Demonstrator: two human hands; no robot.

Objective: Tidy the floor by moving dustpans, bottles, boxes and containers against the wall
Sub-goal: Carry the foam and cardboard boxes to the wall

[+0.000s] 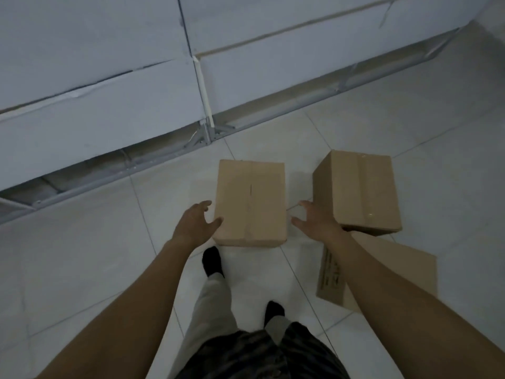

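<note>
Three boxes: a plain brown cardboard box with a taped seam [250,202] lies straight ahead on the pale tiled floor [82,255]; a second brown cardboard box [358,191] stands just to its right; a third, printed cardboard box [396,272] lies nearer the person, partly under the right forearm.
Left hand [195,221]: fingers spread, holding nothing, at the middle box's near-left corner, thumb seemingly on its edge.
Right hand [314,220]: spread and empty, in the gap between the middle and second boxes, just off the middle box's right side.
Nearer hand: the left, by a little.
Long axis: the seam runs away from the person, toward the grey panelled wall [109,119].
Open room: bare tile lies between the box's far end and the wall's metal base rail [153,162]; the second box crowds the right side.
Next move: probably press both palms to the sides, then push forward.
</note>
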